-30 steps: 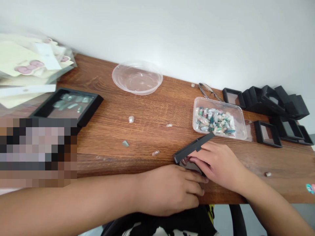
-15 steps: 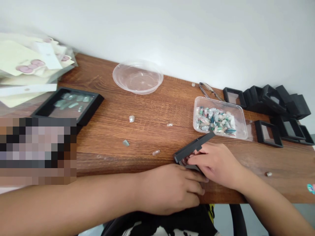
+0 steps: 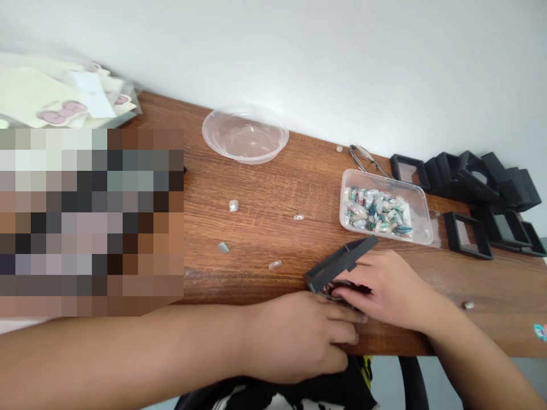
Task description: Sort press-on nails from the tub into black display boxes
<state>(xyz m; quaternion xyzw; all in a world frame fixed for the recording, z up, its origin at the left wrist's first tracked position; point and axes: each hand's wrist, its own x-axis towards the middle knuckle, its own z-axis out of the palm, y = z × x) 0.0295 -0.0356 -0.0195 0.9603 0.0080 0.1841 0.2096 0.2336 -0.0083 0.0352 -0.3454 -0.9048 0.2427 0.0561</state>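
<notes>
A small black display box (image 3: 342,265) stands at the table's near edge with its lid tilted up. My left hand (image 3: 299,336) lies along the near side, its fingers over the front of the box and its thumb out of sight. My right hand (image 3: 384,285) reaches in under the lid from the right, with thumb and fingers bent. Dark red glossy pieces (image 3: 327,288) show inside, by the right thumb. What the right fingertips hold is hidden. Beyond the box, a clear tub (image 3: 427,232) holds many press-on nails (image 3: 378,210) in teal, white and clear.
Loose nails (image 3: 276,265) lie on the wooden table (image 3: 256,185). A clear round bowl (image 3: 245,155) and glasses (image 3: 363,158) stand near the wall. Black boxes (image 3: 468,236) are stacked at the right. Cream cards in plastic (image 3: 38,91) lie far left, beside a pixelated area.
The view has shifted slightly, so things sit a little further right. My right thumb has moved a little within the box, and the lid's tilt has changed slightly.
</notes>
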